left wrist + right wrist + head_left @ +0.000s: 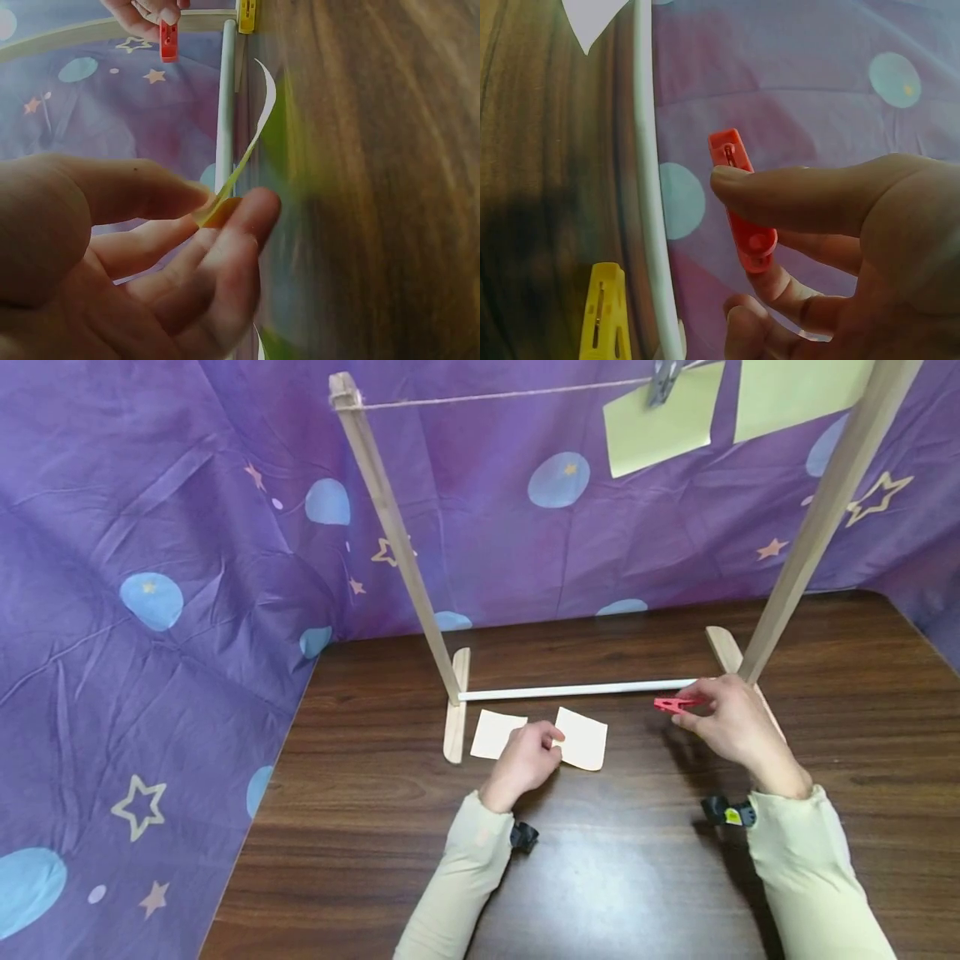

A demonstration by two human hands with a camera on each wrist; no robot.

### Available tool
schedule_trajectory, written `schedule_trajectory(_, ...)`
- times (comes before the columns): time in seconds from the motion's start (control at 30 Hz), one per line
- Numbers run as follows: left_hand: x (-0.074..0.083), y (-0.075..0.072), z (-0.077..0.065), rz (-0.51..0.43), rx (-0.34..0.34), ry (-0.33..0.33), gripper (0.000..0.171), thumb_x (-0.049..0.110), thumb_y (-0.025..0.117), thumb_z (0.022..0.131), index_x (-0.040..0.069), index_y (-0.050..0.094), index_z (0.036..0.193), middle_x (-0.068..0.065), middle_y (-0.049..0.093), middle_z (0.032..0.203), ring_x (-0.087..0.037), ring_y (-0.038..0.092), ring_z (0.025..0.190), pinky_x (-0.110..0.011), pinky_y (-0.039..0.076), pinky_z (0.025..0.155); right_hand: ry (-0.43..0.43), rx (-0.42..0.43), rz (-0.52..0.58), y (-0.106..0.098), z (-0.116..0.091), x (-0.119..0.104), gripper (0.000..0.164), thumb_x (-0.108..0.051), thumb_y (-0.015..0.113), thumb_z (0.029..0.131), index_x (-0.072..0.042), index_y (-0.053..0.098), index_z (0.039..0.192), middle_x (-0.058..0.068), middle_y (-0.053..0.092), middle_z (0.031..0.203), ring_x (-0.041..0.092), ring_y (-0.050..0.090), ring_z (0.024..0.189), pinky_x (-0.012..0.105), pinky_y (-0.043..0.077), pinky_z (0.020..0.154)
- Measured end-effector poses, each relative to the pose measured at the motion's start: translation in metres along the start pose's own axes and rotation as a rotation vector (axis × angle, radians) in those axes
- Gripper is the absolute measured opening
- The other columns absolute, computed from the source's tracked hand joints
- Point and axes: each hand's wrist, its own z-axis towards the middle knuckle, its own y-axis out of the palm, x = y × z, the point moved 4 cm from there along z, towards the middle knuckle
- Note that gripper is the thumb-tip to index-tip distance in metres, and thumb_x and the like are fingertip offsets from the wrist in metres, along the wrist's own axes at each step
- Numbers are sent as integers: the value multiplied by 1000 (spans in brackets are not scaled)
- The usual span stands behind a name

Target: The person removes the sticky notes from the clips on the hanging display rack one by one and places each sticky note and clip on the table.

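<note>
My left hand (527,760) pinches the edge of a pale yellow paper note (583,742) between thumb and fingers. The left wrist view shows this note (265,105) curling up, raised off the dark wood. A second pale note (495,733) lies flat beside the hand, partly covered by it. To the right, my right hand (738,720) holds a red clothespin (670,705) between thumb and fingers, above the table near the right post. In the right wrist view, a yellow clothespin (606,315) lies on the table beside the white rod.
A wooden frame stands ahead, with a left post (397,543), a right post (821,527) and a white rod (577,690) low between them. Along the top string (487,397) hang a yellow-green sheet (660,431) under a grey clothespin (663,383) and another sheet (798,397). Purple cloth (480,510) hangs behind.
</note>
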Motion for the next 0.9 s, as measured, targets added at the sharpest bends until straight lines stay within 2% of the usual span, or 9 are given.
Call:
schedule_trajectory(0.1,0,1,0,35,-29,4,22,7,62,83,7,71,103,-2,67,81,-10,58,72,-18,46,68,-11,1,0,3,-1,0,23,-9,81,69,-2,72,89,19,66,82,33,57,80,40,39,66)
schedule_trajectory(0.23,0,2,-1,60,-46,-6,21,13,63,85,8,72,104,-1,69,83,-10,60,73,-18,47,68,24,-35,6,6,-2,1,23,-8,79,70,-3,71,91,20,67,85,36,58,84,42,40,66)
schedule_trajectory(0.43,0,3,-1,88,-53,-19,23,22,67,87,10,71,106,0,66,80,-9,55,69,-19,43,63,44,-104,11,12,0,1,20,-4,77,71,-2,70,90,13,66,75,21,55,66,33,39,59)
schedule_trajectory(0.53,1,2,-2,96,-64,-19,26,24,68,87,9,70,109,-2,63,80,-10,51,69,-19,41,62,53,-134,11,17,1,0,20,-1,75,69,-1,68,88,11,65,72,18,54,64,32,39,58)
schedule_trajectory(0.73,3,0,-5,144,-81,-6,30,27,67,87,9,68,111,-5,67,95,-14,57,85,-22,47,75,55,-157,-13,26,0,-3,20,-3,75,69,0,68,87,16,63,76,29,57,72,41,42,64)
schedule_trajectory(0.9,5,-2,-7,179,-64,4,32,29,67,88,9,68,113,-4,67,99,-17,57,94,-24,47,82,45,-168,-27,33,-1,-4,19,-3,75,68,0,68,85,18,61,79,34,57,77,48,43,70)
